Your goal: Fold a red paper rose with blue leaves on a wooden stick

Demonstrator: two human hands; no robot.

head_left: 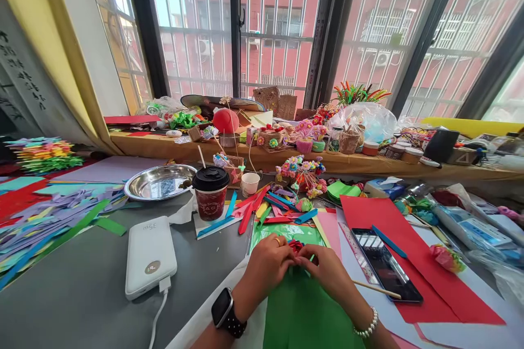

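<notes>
My left hand (267, 260), with a ring on one finger and a black watch on the wrist, is closed in a pinch on a small red paper piece (295, 245). Against its other side, the fingertips of my right hand (325, 270) are pinched too; a beaded bracelet circles that wrist. The fingers partly cover the piece, so its full shape is hidden, and a bit of blue shows by it. Under both hands lies a green paper sheet (305, 313). A thin wooden stick (379, 289) lies beside my right forearm.
On the left are a white power bank (150, 256) with a cable, a lidded coffee cup (210, 193) and a metal plate (158, 182). A phone (385, 264) rests on red paper (413, 245) at right. Behind, paper strips (282, 202) and a craft-filled ledge (172, 147) stretch below the window.
</notes>
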